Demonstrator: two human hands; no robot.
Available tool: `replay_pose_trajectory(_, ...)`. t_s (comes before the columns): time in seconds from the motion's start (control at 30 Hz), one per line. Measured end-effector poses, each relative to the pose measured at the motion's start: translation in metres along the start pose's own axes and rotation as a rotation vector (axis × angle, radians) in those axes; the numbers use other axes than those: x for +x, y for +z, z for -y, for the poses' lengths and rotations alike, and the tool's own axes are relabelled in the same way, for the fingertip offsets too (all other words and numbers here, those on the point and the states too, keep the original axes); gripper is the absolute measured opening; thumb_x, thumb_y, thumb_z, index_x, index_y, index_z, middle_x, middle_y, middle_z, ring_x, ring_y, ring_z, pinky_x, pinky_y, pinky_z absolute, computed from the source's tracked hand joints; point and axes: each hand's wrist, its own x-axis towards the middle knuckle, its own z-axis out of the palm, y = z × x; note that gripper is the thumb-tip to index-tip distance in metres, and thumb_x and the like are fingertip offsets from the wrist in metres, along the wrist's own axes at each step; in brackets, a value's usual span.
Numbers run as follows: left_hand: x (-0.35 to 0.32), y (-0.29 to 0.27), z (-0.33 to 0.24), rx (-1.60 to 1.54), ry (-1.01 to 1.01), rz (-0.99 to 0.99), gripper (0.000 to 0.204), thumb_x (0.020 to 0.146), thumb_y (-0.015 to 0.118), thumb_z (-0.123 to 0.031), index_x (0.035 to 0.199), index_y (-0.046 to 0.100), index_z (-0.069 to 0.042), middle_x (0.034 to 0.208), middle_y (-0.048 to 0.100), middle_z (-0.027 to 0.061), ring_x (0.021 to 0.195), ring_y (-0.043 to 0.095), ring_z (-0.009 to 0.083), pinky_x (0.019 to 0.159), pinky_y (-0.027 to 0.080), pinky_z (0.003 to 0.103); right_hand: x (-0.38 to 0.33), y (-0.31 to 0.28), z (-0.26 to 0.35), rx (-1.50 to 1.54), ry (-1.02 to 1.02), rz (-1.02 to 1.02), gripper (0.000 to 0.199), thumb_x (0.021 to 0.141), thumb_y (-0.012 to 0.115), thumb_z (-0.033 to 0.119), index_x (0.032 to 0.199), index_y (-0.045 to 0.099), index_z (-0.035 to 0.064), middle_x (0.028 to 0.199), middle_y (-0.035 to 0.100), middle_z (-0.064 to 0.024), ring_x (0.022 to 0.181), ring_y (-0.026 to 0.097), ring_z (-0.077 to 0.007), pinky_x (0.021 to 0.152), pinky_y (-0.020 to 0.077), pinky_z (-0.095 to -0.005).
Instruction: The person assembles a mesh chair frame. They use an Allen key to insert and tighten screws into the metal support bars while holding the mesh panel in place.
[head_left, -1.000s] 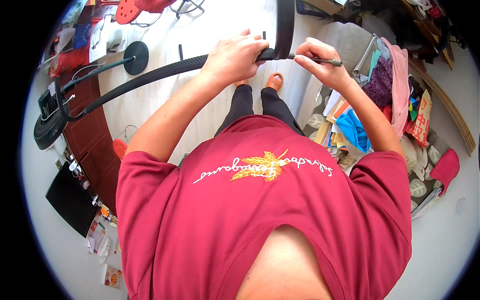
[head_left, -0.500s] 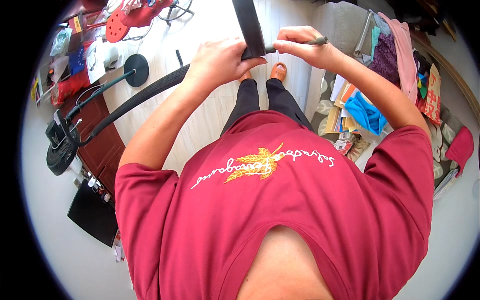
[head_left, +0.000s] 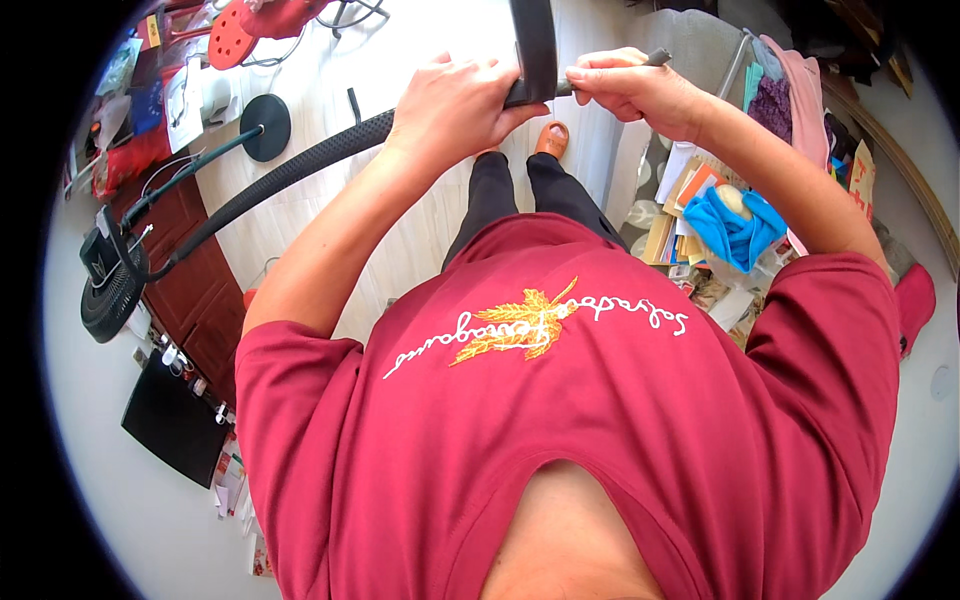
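Both of my hands are raised near the top of the view, ahead of my maroon shirt. My left hand [head_left: 455, 108] is closed round the end of a long black textured tube [head_left: 300, 168], which curves away to the left. Right beside its thumb stands a dark flat bar [head_left: 537, 50], running out past the top edge. On the bar's other side, my right hand [head_left: 635, 92] pinches a thin grey rod [head_left: 657, 58]. The rod's inner end meets the bar; how they join is hidden.
At the left, a black mesh-faced device [head_left: 110, 290] adjoins the curved tube and a teal pole with a round base [head_left: 266, 127]. A sofa [head_left: 690, 40] on the right bears clothes, papers and a blue cloth [head_left: 735, 225]. A dark screen [head_left: 175, 420] is at lower left.
The bar, my hands and the rod have shifted slightly right in the view. My left hand has also risen a little. Both grips stay closed.
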Motion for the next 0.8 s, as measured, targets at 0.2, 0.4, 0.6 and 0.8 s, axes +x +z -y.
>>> replay_pose_trajectory(0.2,0.005,0.0,-0.001,-0.049,-0.041,0.036,0.049,0.076,0.064,-0.055,0.077,0.062,-0.006,0.074,0.061,0.0092,0.074,0.063,0.0278,0.068,0.05,0.038,-0.009,0.002,-0.003,-0.083,-0.105,-0.133,0.031,0.089,0.058,0.038,0.084,0.061,0.0071,0.059,0.036,0.007,0.053,0.028,-0.0032,0.048,0.021,-0.0219)
replay_pose_trajectory(0.4,0.002,-0.002,0.004,-0.149,0.011,0.029,0.043,0.079,0.065,-0.047,0.077,0.061,-0.004,0.076,0.06,0.0105,0.076,0.063,0.0277,0.07,0.05,0.037,-0.01,0.003,-0.018,-0.249,-0.367,-0.238,0.029,0.086,0.063,0.034,0.085,0.062,0.0054,0.068,0.048,0.0024,0.061,0.04,-0.0035,0.052,0.0302,-0.0205)
replay_pose_trajectory(0.6,0.005,-0.012,0.004,-0.187,-0.043,0.201,0.033,0.08,0.065,-0.037,0.087,0.063,-0.005,0.079,0.062,0.0109,0.079,0.062,0.0278,0.071,0.049,0.038,-0.014,0.002,-0.014,-0.437,-0.5,-0.287,0.028,0.086,0.066,0.03,0.088,0.062,0.0024,0.072,0.053,0.001,0.068,0.047,-0.0074,0.059,0.0385,-0.0229)
replay_pose_trajectory(0.8,0.004,-0.022,-0.005,-0.301,-0.107,0.327,0.028,0.081,0.066,-0.033,0.094,0.064,-0.009,0.076,0.063,0.012,0.073,0.062,0.0299,0.066,0.048,0.039,-0.016,0.005,-0.024,-0.337,-0.464,-0.276,0.024,0.085,0.067,0.028,0.086,0.064,0.0046,0.068,0.055,0.0027,0.064,0.047,-0.005,0.057,0.0383,-0.0214)
